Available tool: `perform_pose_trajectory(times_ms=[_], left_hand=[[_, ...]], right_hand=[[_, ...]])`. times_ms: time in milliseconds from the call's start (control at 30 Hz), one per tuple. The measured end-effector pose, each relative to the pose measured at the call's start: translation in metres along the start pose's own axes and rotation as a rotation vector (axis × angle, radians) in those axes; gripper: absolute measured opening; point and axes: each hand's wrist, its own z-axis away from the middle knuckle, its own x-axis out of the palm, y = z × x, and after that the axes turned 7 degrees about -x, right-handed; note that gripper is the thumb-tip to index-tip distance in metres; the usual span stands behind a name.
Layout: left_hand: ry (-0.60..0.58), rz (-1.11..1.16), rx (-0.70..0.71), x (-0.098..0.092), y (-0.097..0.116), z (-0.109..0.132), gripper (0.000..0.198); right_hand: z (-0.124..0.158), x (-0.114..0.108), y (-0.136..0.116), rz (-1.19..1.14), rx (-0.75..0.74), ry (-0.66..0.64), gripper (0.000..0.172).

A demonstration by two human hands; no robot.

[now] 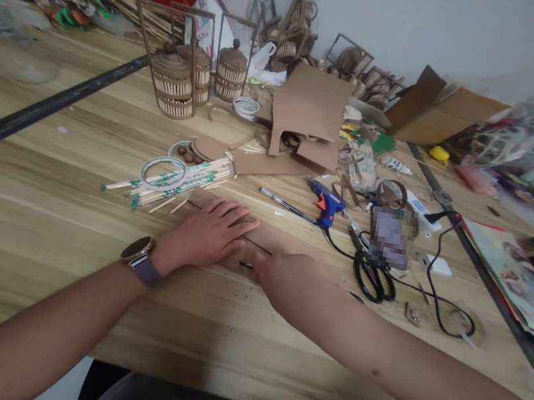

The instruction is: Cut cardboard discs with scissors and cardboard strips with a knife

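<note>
My left hand (214, 232), with a watch on its wrist, lies flat with fingers spread on a brown cardboard strip (266, 235), pressing it to the wooden table. Close beside it, my right hand (288, 280) is closed over the strip's near part. A small dark tip (246, 264) shows by its fingers; the rest of what it holds is hidden. A dark line runs along the cardboard between the hands. Beyond the strip lie a pen (289, 206) and a blue glue gun (325, 203). Black-handled scissors (373, 276) rest to the right.
Wrapped sticks (184, 181) with a tape roll (164, 175) on top lie past my left hand. Small lidded bamboo baskets (171, 82) in frames stand further back, near cut cardboard (311, 103). A black cable (440, 252) loops across the right side, near a blurred-out object (390, 237).
</note>
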Motion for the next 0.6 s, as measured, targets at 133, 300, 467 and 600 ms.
perform_pose_trajectory(times_ms=[133,300,467,600], left_hand=[[0.003,0.002,0.009,0.001,-0.001,0.001,0.048],[-0.021,0.001,0.006,0.001,-0.003,0.001,0.049],[-0.044,-0.001,0.001,0.0,-0.003,0.001,0.05],[-0.026,-0.003,0.001,-0.001,-0.003,0.002,0.05]], right_hand=[[-0.001,0.011,0.001,-0.027,-0.003,0.101,0.041],[0.0,0.014,0.005,0.013,-0.008,0.035,0.033],[0.011,0.015,0.013,0.025,-0.007,-0.018,0.044],[0.029,0.027,0.025,-0.027,0.022,-0.065,0.045]])
